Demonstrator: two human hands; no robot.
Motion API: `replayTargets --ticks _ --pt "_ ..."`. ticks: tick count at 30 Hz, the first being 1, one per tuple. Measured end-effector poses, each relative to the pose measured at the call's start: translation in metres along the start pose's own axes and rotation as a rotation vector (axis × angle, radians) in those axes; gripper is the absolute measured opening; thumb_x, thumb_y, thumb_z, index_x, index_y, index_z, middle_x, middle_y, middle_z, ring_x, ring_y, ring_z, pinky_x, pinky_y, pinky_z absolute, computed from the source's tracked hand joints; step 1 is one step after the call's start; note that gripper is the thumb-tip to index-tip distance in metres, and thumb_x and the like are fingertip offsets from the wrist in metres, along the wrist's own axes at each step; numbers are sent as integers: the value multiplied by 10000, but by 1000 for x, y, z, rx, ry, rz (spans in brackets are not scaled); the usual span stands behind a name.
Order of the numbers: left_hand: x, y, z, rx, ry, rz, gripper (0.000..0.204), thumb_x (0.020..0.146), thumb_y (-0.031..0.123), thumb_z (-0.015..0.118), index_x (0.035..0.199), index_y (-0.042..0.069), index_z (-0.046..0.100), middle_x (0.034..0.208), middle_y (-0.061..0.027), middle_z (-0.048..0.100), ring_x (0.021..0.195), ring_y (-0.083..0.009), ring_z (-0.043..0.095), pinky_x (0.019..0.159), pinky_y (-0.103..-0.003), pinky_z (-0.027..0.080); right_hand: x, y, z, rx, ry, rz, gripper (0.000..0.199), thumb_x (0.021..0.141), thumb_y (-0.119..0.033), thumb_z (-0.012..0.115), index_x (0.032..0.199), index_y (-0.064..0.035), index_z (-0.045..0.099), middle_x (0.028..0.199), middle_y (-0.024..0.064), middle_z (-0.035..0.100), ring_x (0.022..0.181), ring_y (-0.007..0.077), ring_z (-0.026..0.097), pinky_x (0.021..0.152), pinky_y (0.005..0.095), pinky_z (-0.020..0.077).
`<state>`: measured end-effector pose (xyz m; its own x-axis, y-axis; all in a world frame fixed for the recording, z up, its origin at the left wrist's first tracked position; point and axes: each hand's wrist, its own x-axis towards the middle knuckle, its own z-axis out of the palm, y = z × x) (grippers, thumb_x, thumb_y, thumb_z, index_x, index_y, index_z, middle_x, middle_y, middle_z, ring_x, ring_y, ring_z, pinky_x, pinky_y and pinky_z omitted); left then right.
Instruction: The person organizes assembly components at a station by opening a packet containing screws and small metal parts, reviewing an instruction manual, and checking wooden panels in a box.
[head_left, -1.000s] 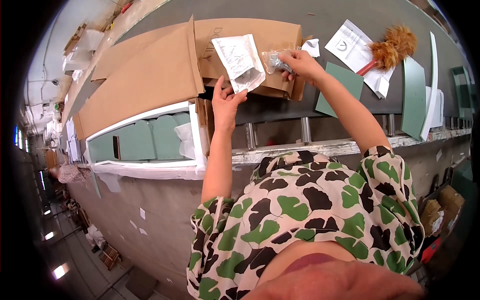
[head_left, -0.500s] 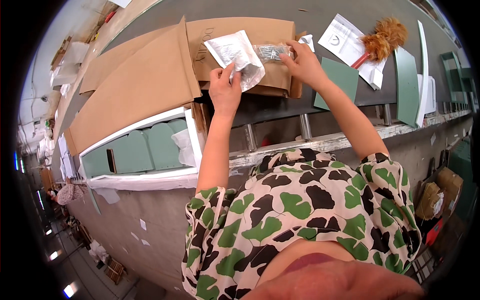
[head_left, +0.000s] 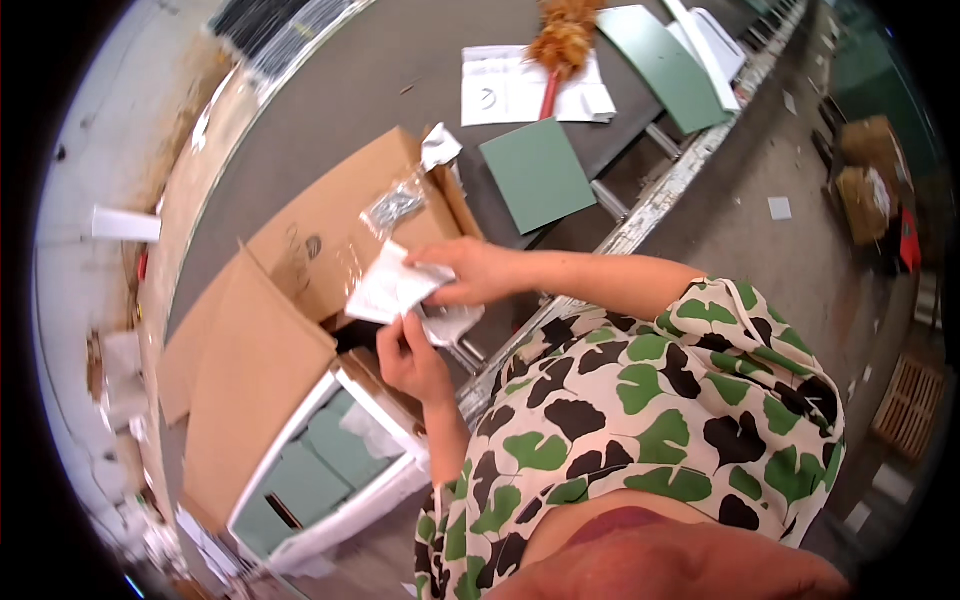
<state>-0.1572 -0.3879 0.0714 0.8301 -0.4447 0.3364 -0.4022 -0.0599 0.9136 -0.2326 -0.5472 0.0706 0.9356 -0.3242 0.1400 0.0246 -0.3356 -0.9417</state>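
My left hand (head_left: 412,358) and my right hand (head_left: 474,270) both grip a clear plastic bag with a white paper sheet (head_left: 392,287) inside, held over the edge of a brown cardboard box (head_left: 330,235). My right hand pinches the bag's right end and my left hand holds its lower edge. A small clear bag of metal screws (head_left: 394,208) lies on the cardboard just beyond the paper. A crumpled bit of clear plastic (head_left: 452,322) hangs under my right hand.
An open box with white foam edges and green panels (head_left: 320,470) stands at lower left. On the grey table lie a green square panel (head_left: 538,172), white paper sheets (head_left: 500,85), an orange feather duster (head_left: 562,38) and more green panels (head_left: 660,60). Cartons (head_left: 865,160) sit on the floor at right.
The view has swung so the table now runs diagonally. My right hand let go of the screw bag, which now lies on the cardboard, and has joined my left hand on the paper bag.
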Motion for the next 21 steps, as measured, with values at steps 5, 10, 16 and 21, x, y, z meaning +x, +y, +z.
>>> replayTargets --ticks 5,10,16,21 --pt "-36 4 -4 -138 -216 -41 95 893 63 576 889 -27 606 787 -17 583 694 -71 497 651 -205 424 -48 -7 -18 125 120 90 378 797 -122 628 1164 -49 578 1096 145 626 989 267 611 867 310 459" --pt "-46 -16 -7 -614 -227 -652 420 925 389 519 1166 47 482 985 -91 592 848 -214 593 737 -349 507 -95 -9 -33 235 270 210 345 792 -111 640 1134 -74 611 1060 105 654 945 175 622 829 279 462" --pt "-52 -9 35 -929 -464 -1045 589 902 454 524 1331 75 387 1259 -77 524 1124 -232 528 990 -401 396 -121 -5 -28 287 138 264 383 760 -44 627 1142 -56 607 1061 100 646 965 156 601 850 271 459" --pt "-47 -15 54 -998 -469 -1107 465 913 318 556 1275 47 448 1173 -95 585 1065 -242 573 950 -412 439 -125 -7 -60 408 11 320 494 757 -62 693 1223 -26 536 1101 70 600 938 126 582 788 243 479"
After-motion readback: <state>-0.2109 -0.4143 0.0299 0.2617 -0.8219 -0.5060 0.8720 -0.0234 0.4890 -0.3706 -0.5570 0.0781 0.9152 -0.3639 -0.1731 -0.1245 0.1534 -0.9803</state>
